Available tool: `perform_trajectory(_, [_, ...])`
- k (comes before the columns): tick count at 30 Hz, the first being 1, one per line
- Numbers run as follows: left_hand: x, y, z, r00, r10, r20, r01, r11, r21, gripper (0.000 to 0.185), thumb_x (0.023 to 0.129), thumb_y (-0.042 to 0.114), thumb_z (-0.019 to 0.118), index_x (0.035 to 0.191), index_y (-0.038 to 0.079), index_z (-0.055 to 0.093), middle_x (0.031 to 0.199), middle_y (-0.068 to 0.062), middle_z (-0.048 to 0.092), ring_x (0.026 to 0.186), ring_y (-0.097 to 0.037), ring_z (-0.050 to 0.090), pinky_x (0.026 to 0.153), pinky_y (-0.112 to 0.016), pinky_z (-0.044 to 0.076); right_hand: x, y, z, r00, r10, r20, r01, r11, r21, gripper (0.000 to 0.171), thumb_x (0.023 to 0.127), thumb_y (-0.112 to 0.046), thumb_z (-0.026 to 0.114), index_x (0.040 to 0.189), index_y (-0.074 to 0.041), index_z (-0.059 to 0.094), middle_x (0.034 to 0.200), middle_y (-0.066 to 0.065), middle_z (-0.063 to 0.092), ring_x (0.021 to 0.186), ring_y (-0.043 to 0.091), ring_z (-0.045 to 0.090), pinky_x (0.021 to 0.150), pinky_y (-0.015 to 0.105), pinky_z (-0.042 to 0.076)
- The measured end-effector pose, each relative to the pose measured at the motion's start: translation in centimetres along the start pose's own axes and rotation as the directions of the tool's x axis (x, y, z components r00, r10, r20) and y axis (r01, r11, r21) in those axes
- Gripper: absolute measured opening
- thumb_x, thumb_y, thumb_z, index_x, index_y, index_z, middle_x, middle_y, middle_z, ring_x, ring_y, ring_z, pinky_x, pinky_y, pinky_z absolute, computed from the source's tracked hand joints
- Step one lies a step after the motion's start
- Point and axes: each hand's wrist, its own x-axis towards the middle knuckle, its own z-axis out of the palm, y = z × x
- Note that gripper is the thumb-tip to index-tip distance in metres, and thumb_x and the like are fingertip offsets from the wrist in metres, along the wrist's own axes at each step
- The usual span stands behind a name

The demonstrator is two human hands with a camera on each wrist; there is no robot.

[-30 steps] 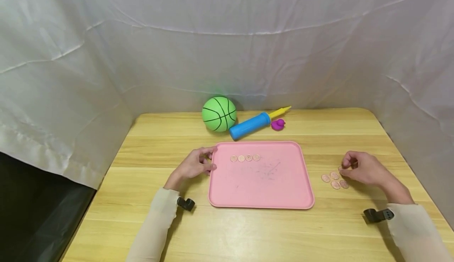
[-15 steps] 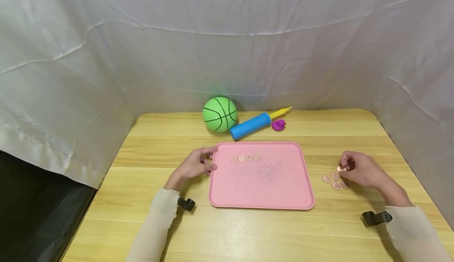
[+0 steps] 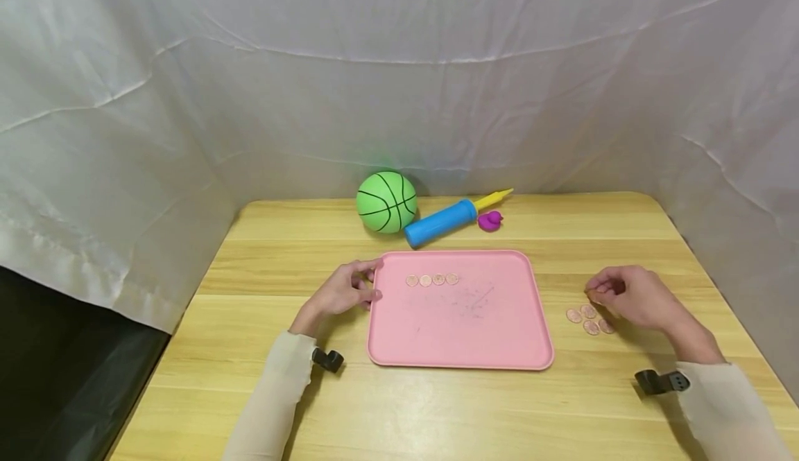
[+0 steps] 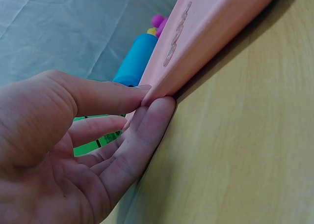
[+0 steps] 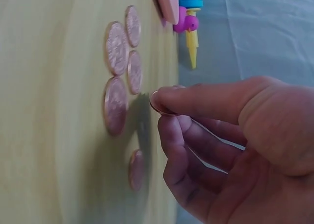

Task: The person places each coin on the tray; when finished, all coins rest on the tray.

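A pink tray point(image 3: 462, 340) lies on the wooden table, with a row of several copper-coloured coins point(image 3: 426, 280) near its far left part. My left hand point(image 3: 339, 289) pinches the tray's left rim, thumb above and fingers beneath, as the left wrist view shows. To the right of the tray, my right hand point(image 3: 639, 298) holds one coin point(image 5: 158, 105) between thumb and index finger, just above the table. Beside and below it lie several more coins point(image 5: 116, 48), flat on the wood. The other right fingers are curled loosely.
Behind the tray stand a green ball point(image 3: 386, 202), a blue pump point(image 3: 440, 223) with a yellow nozzle and a small purple duck point(image 3: 490, 221). A pale cloth point(image 3: 437, 114) hangs along the back and sides of the table point(image 3: 406, 412).
My right hand has lifted a coin off the table and moved it slightly to the left, over the other coins. The left hand and the tray have stayed in place.
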Motion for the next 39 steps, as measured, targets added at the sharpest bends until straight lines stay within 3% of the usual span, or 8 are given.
perform_trajectory(13, [-0.1, -0.1, 0.1, 1.000, -0.009, -0.012, 0.009, 1.000, -0.005, 0.070, 0.089, -0.002, 0.074, 0.153, 0.008, 0.047, 0.120, -0.021, 0.054, 0.075, -0.016, 0.061, 0.067, -0.032, 0.068, 0.7, -2.8, 0.3, 0.999, -0.019, 0.042, 0.015, 0.996, 0.092, 0.011, 0.094, -0.019, 0.074, 0.102, -0.011, 0.075, 0.092, 0.002, 0.074, 0.080, 0.008, 0.064, 0.067, 0.017, 0.056])
perform_trajectory(21, [0.0, -0.1, 0.1, 1.000, -0.008, -0.014, 0.008, 1.000, 0.000, 0.071, 0.089, -0.001, 0.074, 0.154, 0.008, 0.046, 0.120, -0.021, 0.054, 0.075, -0.016, 0.061, 0.067, -0.031, 0.068, 1.2, -4.1, 0.8, 0.996, 0.001, 0.088, -0.015, 0.988, 0.156, 0.013, 0.097, -0.020, 0.071, 0.105, -0.010, 0.072, 0.094, 0.007, 0.072, 0.083, 0.019, 0.065, 0.066, 0.019, 0.057])
perform_trajectory(28, [0.0, -0.1, 0.1, 1.000, -0.004, -0.012, 0.004, 1.000, -0.010, 0.071, 0.089, -0.002, 0.074, 0.154, 0.008, 0.046, 0.120, -0.022, 0.054, 0.075, -0.017, 0.061, 0.067, -0.033, 0.069, 2.2, -5.2, 1.5, 0.997, -0.025, 0.068, 0.013, 0.984, 0.178, 0.015, 0.096, -0.022, 0.073, 0.104, -0.009, 0.073, 0.091, 0.006, 0.071, 0.080, 0.014, 0.062, 0.067, 0.018, 0.057])
perform_trajectory(39, [0.0, -0.1, 0.0, 1.000, 0.005, -0.009, -0.005, 1.000, 0.000, 0.071, 0.089, -0.002, 0.074, 0.153, 0.008, 0.047, 0.120, -0.021, 0.054, 0.075, -0.017, 0.061, 0.068, -0.033, 0.069, 3.6, -7.5, 2.9, 0.993, 0.032, 0.117, -0.069, 0.941, 0.330, 0.025, 0.095, -0.024, 0.074, 0.109, -0.003, 0.070, 0.096, 0.015, 0.069, 0.084, 0.025, 0.068, 0.068, 0.033, 0.068])
